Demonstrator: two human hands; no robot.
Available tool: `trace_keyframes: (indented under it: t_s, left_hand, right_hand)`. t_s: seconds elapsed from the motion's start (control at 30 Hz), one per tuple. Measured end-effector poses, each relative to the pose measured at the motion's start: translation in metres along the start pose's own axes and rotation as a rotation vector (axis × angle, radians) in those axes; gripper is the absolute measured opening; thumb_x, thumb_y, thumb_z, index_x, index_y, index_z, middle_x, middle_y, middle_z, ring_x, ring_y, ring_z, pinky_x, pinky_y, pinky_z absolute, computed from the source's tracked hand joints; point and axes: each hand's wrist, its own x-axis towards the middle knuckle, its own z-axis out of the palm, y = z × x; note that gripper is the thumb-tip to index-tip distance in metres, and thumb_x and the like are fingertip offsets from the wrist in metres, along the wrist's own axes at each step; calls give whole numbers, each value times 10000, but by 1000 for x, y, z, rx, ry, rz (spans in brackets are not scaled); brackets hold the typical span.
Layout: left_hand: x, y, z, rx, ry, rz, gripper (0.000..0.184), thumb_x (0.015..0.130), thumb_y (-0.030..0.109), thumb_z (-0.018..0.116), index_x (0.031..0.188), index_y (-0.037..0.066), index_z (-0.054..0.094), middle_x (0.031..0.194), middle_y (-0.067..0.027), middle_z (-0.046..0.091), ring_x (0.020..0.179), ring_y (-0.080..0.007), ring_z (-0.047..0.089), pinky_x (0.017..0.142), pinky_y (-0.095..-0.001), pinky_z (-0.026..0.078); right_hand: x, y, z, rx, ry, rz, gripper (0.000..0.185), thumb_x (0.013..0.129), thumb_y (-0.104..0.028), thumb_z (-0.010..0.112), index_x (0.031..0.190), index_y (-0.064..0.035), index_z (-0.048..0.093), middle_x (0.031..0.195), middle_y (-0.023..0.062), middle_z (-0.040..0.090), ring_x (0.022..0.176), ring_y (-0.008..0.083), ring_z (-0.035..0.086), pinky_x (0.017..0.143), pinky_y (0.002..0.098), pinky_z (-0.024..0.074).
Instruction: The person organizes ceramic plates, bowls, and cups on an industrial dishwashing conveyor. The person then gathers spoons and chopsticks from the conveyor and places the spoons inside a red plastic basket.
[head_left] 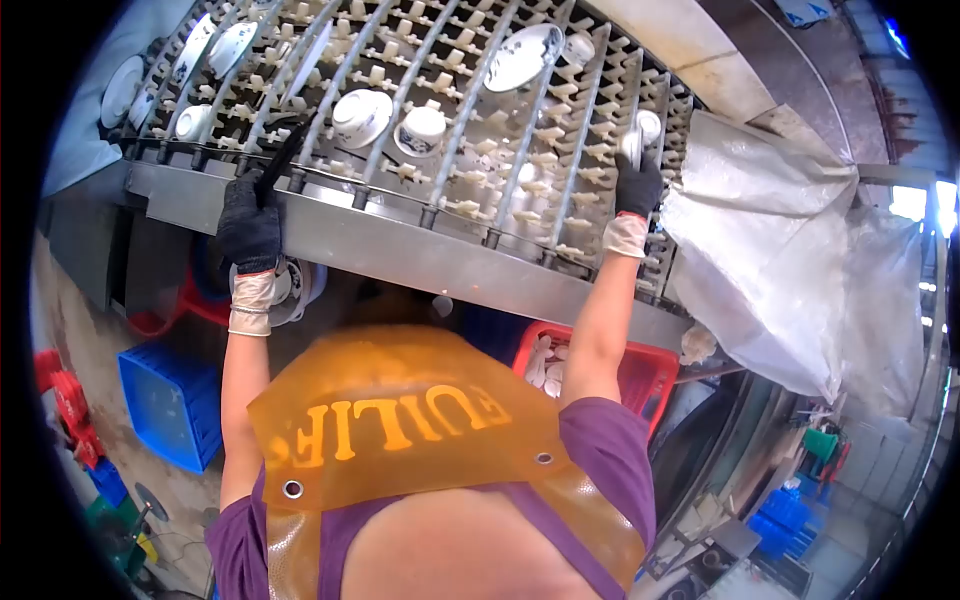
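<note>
My left hand (250, 225), in a black glove over a pale cuff, is closed at the front rail of a dishwashing conveyor (480, 270). A long, dark, narrow object (284, 155) sticks up from its fingers; its exact kind is unclear. Over on the right, my right hand (638, 187), gloved alike, reaches onto the conveyor's pegs and grips a small white dish (632, 145). Between my hands, a white bowl (362, 116), a patterned cup (421, 130) and an oval patterned plate (522, 58) rest among the pegs.
More white dishes, including a plate (122, 92), lie at the conveyor's left. Below its edge are a red crate (660, 375) with white pieces inside and a blue crate (170, 405). A translucent plastic sheet (765, 250) hangs at the right.
</note>
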Motion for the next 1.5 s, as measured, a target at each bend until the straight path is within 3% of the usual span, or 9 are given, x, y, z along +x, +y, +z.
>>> trace_keyframes:
  t_s: [0.1,0.17,0.2,0.57,0.83,1.03,1.23,1.3,1.5]
  left_hand:
    - [-3,0,5,6,-43,-7,196,760,115,578,954,89,581,880,-118,591,796,-309,582,684,-385,462]
    - [-6,0,10,41,-75,-43,179,795,147,563,959,77,575,870,-132,595,779,-304,586,672,-376,462]
    - [-6,6,10,60,-71,-39,173,796,149,563,955,82,575,853,-128,597,764,-304,586,659,-377,462]
    - [-12,14,11,46,-2,93,145,797,143,597,910,53,600,826,-129,601,757,-302,580,667,-360,462]
    - [-14,21,11,-18,15,81,177,773,166,616,917,63,610,823,-134,606,761,-307,588,670,-360,466]
    - [-6,55,-10,-119,216,102,105,679,131,573,771,82,580,679,-141,544,598,-341,528,524,-377,436]
    - [-63,16,-37,-1297,-144,-556,133,765,130,634,836,22,602,655,-21,534,578,-121,509,520,-273,408]
    - [-118,-18,-21,-268,240,-163,170,834,212,581,881,51,607,750,-91,628,594,-219,586,543,-321,456]
    - [-279,-112,-32,-735,-264,-863,250,828,238,602,962,27,609,785,-32,622,717,-116,574,661,-263,450]
  right_hand:
    - [-4,-42,4,919,-78,143,334,762,-145,656,1033,38,584,907,113,629,793,182,582,708,290,457]
    - [1,-24,30,674,-111,-150,314,785,-157,641,1038,21,585,901,95,627,763,173,579,691,298,465]
    - [3,-30,38,1242,-289,298,308,766,-140,653,1025,13,584,879,86,620,757,160,574,668,294,467]
    - [-119,-28,-8,582,99,6,179,771,19,591,950,14,583,877,69,609,777,136,564,705,261,462]
    - [-245,-103,13,534,-1548,-552,226,793,-164,515,963,-46,606,868,140,617,819,321,583,762,383,456]
    - [-428,-8,126,342,-1985,-750,343,883,-275,463,1141,-64,547,1149,135,550,1052,297,510,919,342,384]
    - [-485,-27,67,418,-2283,466,352,861,-342,535,1001,-33,628,1019,80,616,885,173,561,823,312,424]
    - [-538,19,75,530,-2210,221,304,872,-289,501,1000,-40,620,1010,110,619,895,225,579,811,322,432]
    - [-580,8,57,244,-1993,-652,284,838,-232,459,1014,-53,591,977,183,597,923,332,566,788,388,449]
